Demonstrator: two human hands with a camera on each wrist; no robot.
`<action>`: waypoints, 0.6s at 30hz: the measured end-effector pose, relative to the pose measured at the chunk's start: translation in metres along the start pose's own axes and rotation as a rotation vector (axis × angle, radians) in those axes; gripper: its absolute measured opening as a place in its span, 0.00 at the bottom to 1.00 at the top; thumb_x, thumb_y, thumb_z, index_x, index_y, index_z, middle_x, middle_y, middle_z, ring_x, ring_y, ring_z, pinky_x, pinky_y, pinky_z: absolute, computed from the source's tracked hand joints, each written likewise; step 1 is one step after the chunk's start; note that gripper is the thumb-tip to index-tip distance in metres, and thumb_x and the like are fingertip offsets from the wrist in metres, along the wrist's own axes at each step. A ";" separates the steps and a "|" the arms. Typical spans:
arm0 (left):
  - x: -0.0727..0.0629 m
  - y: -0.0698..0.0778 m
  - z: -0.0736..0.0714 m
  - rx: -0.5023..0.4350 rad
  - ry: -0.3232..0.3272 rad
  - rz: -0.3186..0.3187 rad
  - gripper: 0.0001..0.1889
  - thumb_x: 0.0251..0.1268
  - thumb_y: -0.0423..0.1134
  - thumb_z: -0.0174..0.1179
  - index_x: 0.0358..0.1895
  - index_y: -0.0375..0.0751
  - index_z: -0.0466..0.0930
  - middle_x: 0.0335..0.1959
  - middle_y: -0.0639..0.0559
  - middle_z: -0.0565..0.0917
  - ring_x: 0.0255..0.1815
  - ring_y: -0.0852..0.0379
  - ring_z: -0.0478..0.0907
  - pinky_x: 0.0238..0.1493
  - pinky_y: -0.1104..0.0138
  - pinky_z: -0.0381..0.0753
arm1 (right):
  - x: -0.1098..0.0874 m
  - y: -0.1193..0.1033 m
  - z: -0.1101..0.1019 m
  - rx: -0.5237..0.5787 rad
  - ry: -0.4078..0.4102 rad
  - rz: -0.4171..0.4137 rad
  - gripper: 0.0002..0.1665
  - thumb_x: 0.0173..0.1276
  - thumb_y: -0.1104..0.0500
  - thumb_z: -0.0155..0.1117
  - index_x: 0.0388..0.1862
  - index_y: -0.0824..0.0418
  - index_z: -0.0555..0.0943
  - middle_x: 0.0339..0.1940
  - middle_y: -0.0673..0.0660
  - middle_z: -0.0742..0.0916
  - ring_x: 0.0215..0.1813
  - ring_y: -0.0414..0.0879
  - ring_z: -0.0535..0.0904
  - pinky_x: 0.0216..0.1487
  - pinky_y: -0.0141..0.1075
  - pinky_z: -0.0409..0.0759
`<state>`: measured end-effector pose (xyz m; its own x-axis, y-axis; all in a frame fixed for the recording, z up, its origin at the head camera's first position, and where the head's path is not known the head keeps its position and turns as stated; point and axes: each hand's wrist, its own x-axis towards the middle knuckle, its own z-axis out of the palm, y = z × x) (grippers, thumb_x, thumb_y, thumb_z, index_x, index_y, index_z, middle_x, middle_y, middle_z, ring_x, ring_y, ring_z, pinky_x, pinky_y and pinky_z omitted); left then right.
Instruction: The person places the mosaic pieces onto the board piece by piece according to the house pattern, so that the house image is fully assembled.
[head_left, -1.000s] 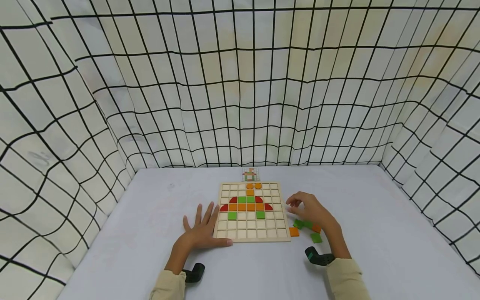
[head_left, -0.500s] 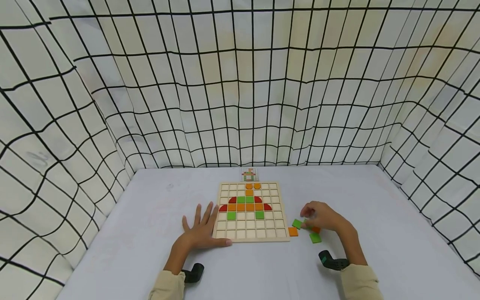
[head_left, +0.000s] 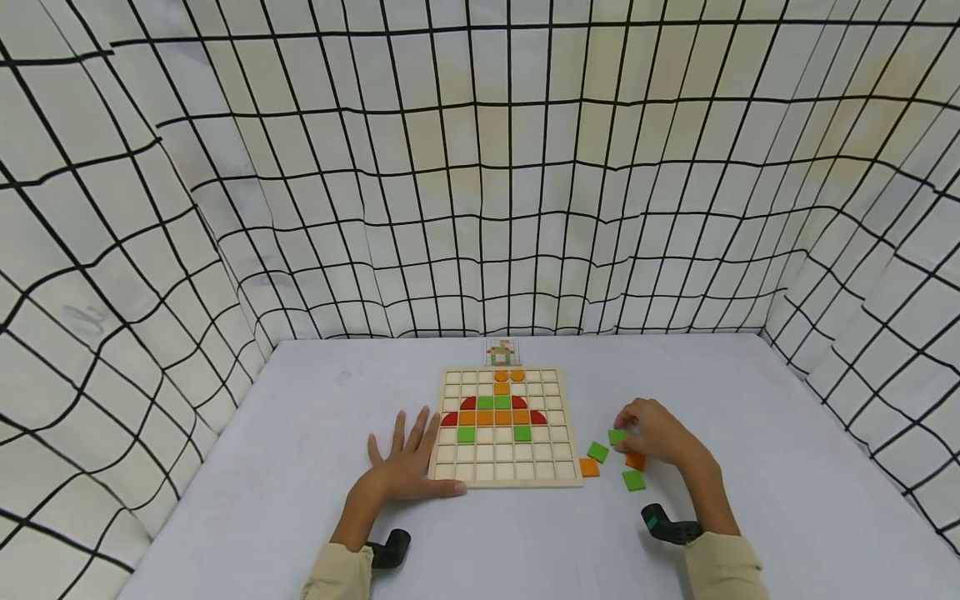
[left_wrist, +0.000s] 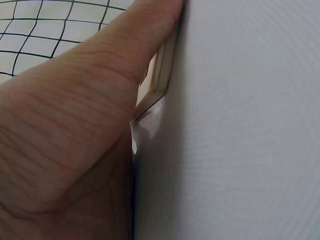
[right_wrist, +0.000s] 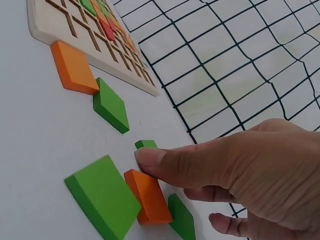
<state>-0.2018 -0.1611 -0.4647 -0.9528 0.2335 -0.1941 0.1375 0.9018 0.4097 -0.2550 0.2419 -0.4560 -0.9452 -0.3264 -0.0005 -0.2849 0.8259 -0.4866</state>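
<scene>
A wooden grid board [head_left: 506, 482] lies on the table, bearing orange, green and red pieces in several cells. My left hand [head_left: 405, 471] is spread flat at its left front corner, the thumb [left_wrist: 125, 42] along the front edge and fingertips by the left side. Right of the board, my right hand [head_left: 656, 433] pinches a green square tile [head_left: 617, 437]; in the right wrist view the thumb covers part of that green tile [right_wrist: 146, 144]. Near this hand lie an orange tile [head_left: 636, 461], a green tile [head_left: 633, 480] and another green tile [head_left: 597, 452].
One more orange tile [head_left: 589, 467] sits against the board's right front corner. A small printed card [head_left: 502, 352] with a coloured pattern lies behind the board. White netted walls [head_left: 510, 208] with black grid lines enclose the table [head_left: 315, 400] at the back and sides.
My right hand has moved right, away from the board's side, to the loose tiles and has taken a green one between thumb and fingers. The left hand has stayed in place.
</scene>
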 end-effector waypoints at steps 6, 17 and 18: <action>0.000 0.000 0.000 0.006 0.005 -0.010 0.63 0.45 0.72 0.65 0.79 0.43 0.42 0.82 0.43 0.39 0.79 0.33 0.27 0.65 0.26 0.27 | -0.001 0.007 0.002 -0.023 0.029 -0.019 0.13 0.55 0.56 0.76 0.34 0.60 0.82 0.35 0.51 0.84 0.41 0.46 0.76 0.47 0.45 0.78; 0.001 -0.002 0.001 0.003 -0.012 -0.014 0.64 0.46 0.73 0.65 0.80 0.44 0.41 0.82 0.44 0.37 0.80 0.34 0.26 0.65 0.27 0.26 | 0.004 -0.004 0.007 0.054 0.073 -0.033 0.12 0.59 0.55 0.74 0.37 0.60 0.82 0.33 0.49 0.85 0.38 0.41 0.78 0.43 0.37 0.80; 0.001 -0.001 0.000 0.004 -0.011 -0.014 0.64 0.46 0.73 0.64 0.80 0.44 0.41 0.82 0.44 0.37 0.80 0.34 0.26 0.65 0.27 0.26 | 0.005 -0.006 0.008 0.064 0.081 -0.052 0.12 0.59 0.55 0.74 0.37 0.60 0.82 0.33 0.49 0.85 0.38 0.41 0.78 0.42 0.36 0.80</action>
<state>-0.2028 -0.1621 -0.4657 -0.9517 0.2246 -0.2095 0.1251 0.9064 0.4034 -0.2568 0.2321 -0.4598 -0.9400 -0.3276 0.0956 -0.3256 0.7771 -0.5386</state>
